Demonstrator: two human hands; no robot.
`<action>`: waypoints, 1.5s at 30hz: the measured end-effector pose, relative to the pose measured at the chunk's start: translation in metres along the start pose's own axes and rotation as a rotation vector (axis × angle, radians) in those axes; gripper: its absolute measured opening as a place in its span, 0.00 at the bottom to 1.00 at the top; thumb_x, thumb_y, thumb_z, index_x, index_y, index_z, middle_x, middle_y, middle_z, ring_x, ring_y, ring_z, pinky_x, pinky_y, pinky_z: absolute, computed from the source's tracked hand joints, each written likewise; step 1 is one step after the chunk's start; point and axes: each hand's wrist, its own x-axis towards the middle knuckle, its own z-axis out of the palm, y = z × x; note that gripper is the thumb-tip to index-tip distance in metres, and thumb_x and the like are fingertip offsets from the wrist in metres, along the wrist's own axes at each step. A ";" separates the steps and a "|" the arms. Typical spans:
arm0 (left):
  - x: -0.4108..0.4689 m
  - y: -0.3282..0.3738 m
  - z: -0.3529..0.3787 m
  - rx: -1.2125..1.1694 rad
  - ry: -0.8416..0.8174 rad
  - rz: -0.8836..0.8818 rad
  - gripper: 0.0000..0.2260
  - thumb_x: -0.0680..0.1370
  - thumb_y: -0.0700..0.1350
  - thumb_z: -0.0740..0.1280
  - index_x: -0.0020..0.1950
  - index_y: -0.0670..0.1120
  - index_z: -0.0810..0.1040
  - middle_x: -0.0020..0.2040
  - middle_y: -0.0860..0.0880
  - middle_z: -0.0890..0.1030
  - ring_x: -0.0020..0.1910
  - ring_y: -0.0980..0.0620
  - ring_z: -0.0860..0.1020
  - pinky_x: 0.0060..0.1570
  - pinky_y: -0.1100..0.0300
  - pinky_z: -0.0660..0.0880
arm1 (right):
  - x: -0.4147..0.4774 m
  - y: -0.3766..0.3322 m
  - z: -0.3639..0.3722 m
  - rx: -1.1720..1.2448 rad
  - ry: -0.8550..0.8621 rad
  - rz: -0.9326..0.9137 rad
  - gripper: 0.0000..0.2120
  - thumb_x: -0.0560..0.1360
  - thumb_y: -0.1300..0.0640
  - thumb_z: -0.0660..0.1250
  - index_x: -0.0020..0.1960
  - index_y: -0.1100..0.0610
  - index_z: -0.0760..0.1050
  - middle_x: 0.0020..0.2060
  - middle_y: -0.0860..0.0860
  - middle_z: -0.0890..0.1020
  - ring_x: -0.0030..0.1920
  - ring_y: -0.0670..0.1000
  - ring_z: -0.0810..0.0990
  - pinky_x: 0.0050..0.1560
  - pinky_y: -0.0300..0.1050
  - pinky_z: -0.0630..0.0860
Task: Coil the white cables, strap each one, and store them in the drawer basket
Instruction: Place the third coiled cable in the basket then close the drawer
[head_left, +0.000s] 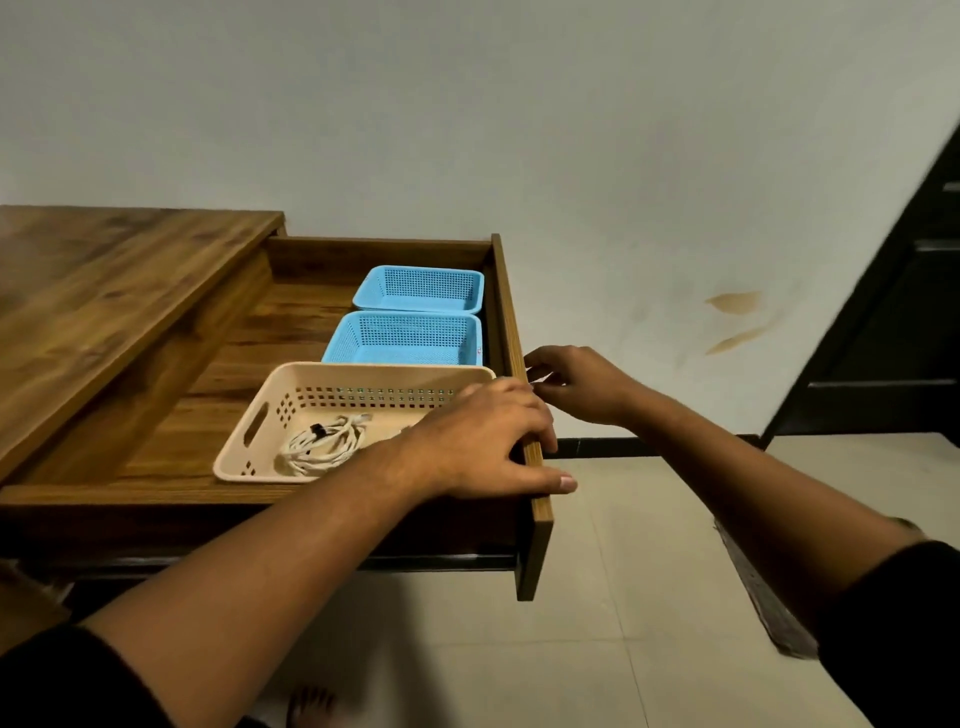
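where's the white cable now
Head view: the white cable lies in the beige basket, nearest of three in the open drawer, left of the left hand.

The left hand (483, 441) curls its fingers (540, 441) over the drawer front (506, 312); the coiled white cable (324, 444) lies in the basket (270, 395) just beside them.

One drawer (234, 374) holds three baskets: two blue, the far blue basket (422, 289) and the near blue basket (408, 339), and one beige basket (363, 368). One white cable coil (324, 447) with one black strap (317, 429) shows in it (a forearm hides part of that basket's floor). Two hands show, the left hand (488, 441) and the right hand (576, 387), and one bare foot (311, 704).
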 end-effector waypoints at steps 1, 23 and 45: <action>-0.001 -0.002 0.000 0.016 0.007 0.004 0.26 0.75 0.73 0.62 0.63 0.57 0.79 0.71 0.58 0.74 0.76 0.56 0.62 0.75 0.45 0.61 | 0.001 -0.001 0.002 -0.006 -0.005 0.002 0.21 0.81 0.57 0.69 0.73 0.60 0.74 0.64 0.55 0.83 0.62 0.52 0.83 0.59 0.42 0.80; -0.122 -0.103 -0.034 0.074 0.032 -0.119 0.20 0.77 0.69 0.62 0.61 0.59 0.78 0.71 0.61 0.73 0.75 0.59 0.61 0.75 0.48 0.54 | 0.068 -0.129 0.069 0.011 -0.088 -0.134 0.23 0.80 0.57 0.71 0.73 0.59 0.72 0.67 0.55 0.80 0.62 0.53 0.82 0.60 0.46 0.80; -0.285 -0.199 -0.084 0.609 -0.236 -0.755 0.19 0.81 0.58 0.60 0.72 0.64 0.70 0.84 0.46 0.48 0.82 0.38 0.42 0.76 0.31 0.41 | 0.165 -0.322 0.200 -0.001 -0.313 -0.362 0.45 0.78 0.44 0.71 0.84 0.54 0.48 0.79 0.57 0.66 0.73 0.59 0.72 0.71 0.52 0.73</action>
